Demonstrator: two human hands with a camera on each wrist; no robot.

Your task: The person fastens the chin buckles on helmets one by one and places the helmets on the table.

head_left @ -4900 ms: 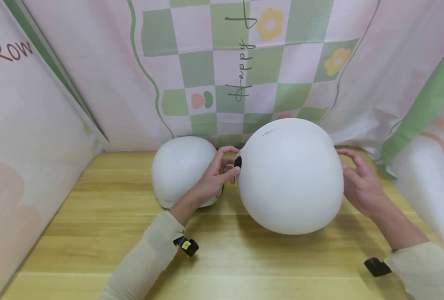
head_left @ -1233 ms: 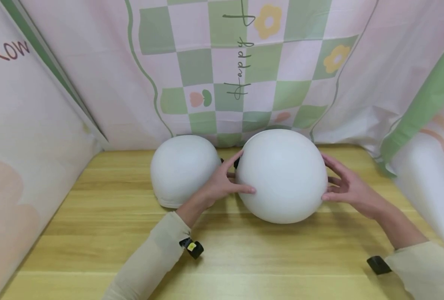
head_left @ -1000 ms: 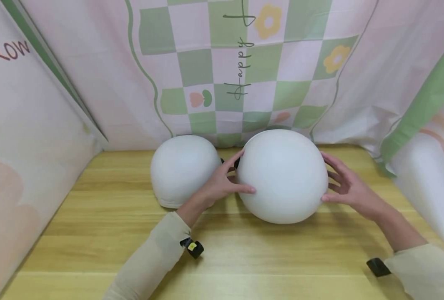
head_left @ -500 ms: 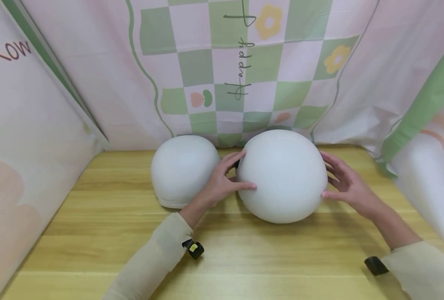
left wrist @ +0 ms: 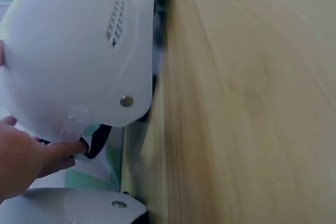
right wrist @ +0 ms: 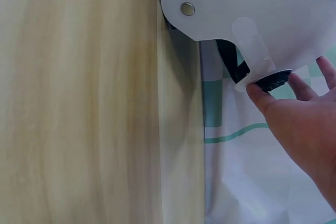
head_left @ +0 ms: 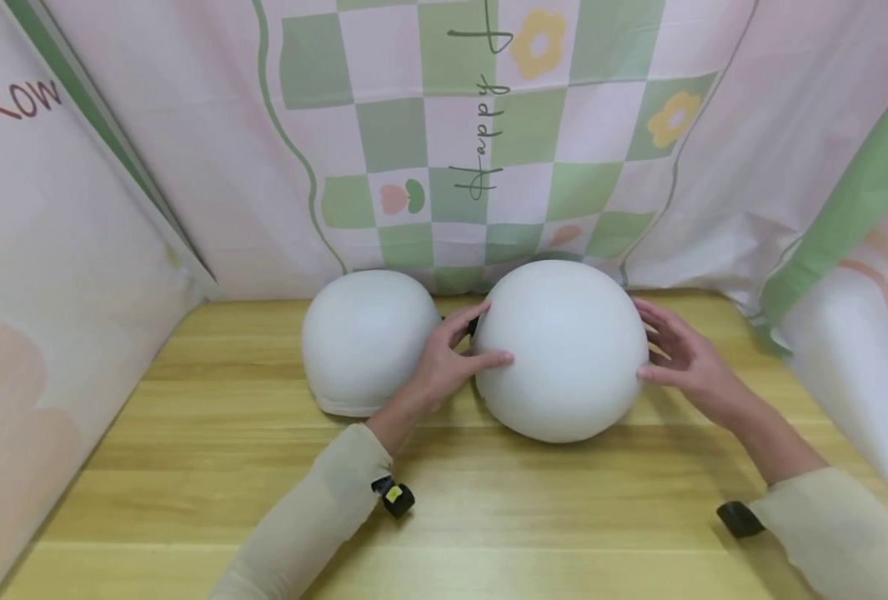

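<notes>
Two white helmets stand side by side on the wooden table. The right-hand helmet (head_left: 564, 350) is between both hands. My left hand (head_left: 444, 358) holds its left side, with the thumb on the front of the shell and fingers reaching behind. In the left wrist view, fingers of that hand touch a clear tab (left wrist: 75, 123) and black strap (left wrist: 98, 141) on the helmet. My right hand (head_left: 694, 358) holds the right side, thumb in front. In the right wrist view, its fingertips touch a black piece (right wrist: 274, 81) by another clear tab. The helmet's inside is hidden.
The other white helmet (head_left: 368, 342) stands close at left, behind my left forearm. A printed curtain (head_left: 459, 133) hangs along the table's back edge, with more cloth at both sides. The wooden table (head_left: 534, 517) extends toward me.
Since the earliest frame, the held helmet has turned and come down beside the other one. Over the last second it has shifted slightly, and my right hand has moved a little left and up.
</notes>
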